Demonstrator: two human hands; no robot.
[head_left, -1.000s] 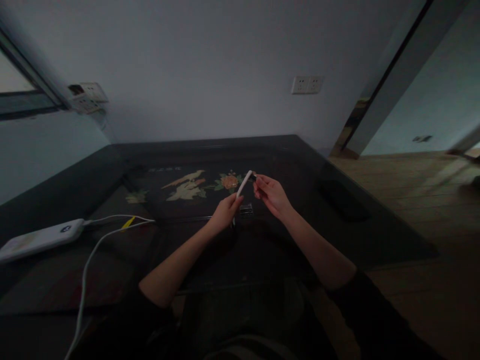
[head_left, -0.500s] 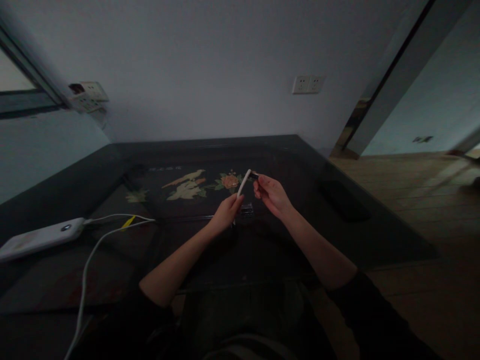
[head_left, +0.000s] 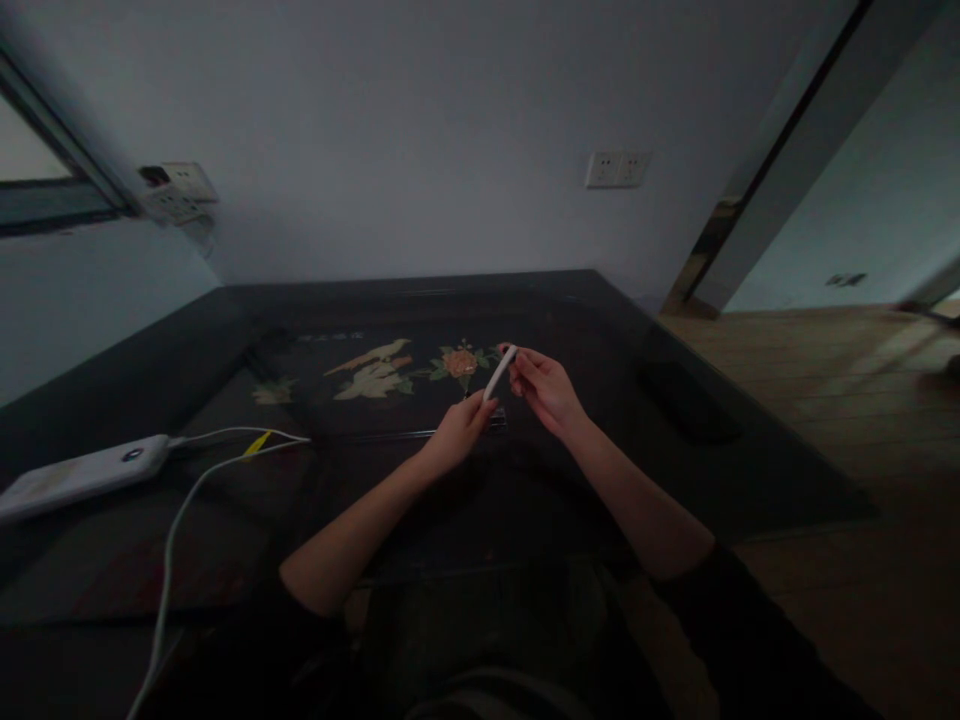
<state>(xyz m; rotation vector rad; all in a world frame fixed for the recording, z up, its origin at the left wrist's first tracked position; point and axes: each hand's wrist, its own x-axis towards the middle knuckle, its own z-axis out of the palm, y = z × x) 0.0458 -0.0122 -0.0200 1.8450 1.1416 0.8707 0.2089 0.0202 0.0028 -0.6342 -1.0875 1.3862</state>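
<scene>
**Two hands on a slim white stick above a dark table**

At the far left, a white power bank (head_left: 79, 474) lay flat on the dark table (head_left: 675, 480), near its left edge. A white cable (head_left: 174, 530) ran from the power bank's right end, looped across the tabletop and dropped toward the near edge; a small yellow tag (head_left: 256, 443) sat on it close to the plug. On the wall above, a white socket block (head_left: 176, 190) was mounted beside the window frame.

Further right, a painted panel of birds and flowers (head_left: 390, 372) showed on the tabletop. Just in front of it, the left hand (head_left: 455, 437) was closed on the lower end of a slim white stick (head_left: 499, 372), which slanted up and to the right, held clear above the table. The right hand (head_left: 545, 391) met the stick's upper end, fingertips pinched on it; whether a separate small piece sat between those fingers was too dark to tell. The two hands were close together, joined by the stick.

To the right, a white double wall socket (head_left: 616, 168) sat on the back wall, and a wooden floor (head_left: 840, 400) stretched beyond the table.
</scene>
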